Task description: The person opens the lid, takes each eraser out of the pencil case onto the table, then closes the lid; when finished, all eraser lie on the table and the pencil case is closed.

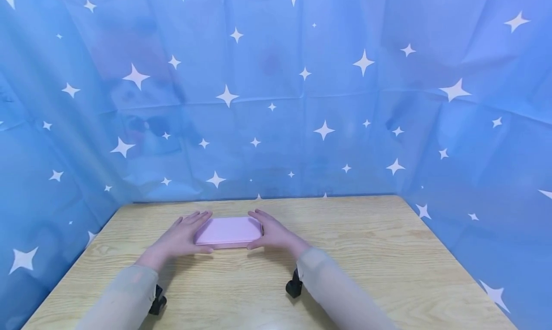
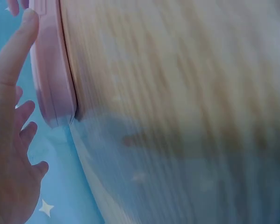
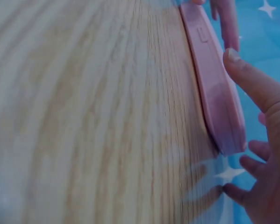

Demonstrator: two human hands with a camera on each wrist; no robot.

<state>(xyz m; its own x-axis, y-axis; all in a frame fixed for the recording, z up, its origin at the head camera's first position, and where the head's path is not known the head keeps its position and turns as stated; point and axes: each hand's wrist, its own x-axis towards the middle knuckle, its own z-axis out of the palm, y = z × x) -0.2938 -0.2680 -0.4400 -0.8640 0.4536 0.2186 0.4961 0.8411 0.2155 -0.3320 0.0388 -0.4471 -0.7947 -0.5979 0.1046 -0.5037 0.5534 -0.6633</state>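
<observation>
The left hand point(image 1: 181, 236) is at the left end of the pink case point(image 1: 228, 230), with its fingers stretched and spread apart, and its thumb lies at the front side. The right hand point(image 1: 276, 232) mirrors this at the right end: its fingers are also apart from the thumb, and the thumb points inward at the front edge. Neither hand is clamped on the case; both are placed around its ends. In the wrist views each thumb tip overlaps the edge of the case, but I cannot tell how firmly it touches. The case lies flat and closed on the wood-grain table point(image 1: 366, 253), in the far part, a little to the left of the middle. It has rounded corners, and on its front side a small rectangular tab point(image 3: 203, 34) can be seen. Behind the hands come two pale sleeves point(image 1: 340, 287), and at the inner side of each wrist a black device point(image 1: 294, 286) is visible. Around the table, at the back and on both sides, hangs a blue curtain point(image 1: 276, 153), which has some folds and is printed with white four-pointed stars point(image 1: 226, 96)
</observation>
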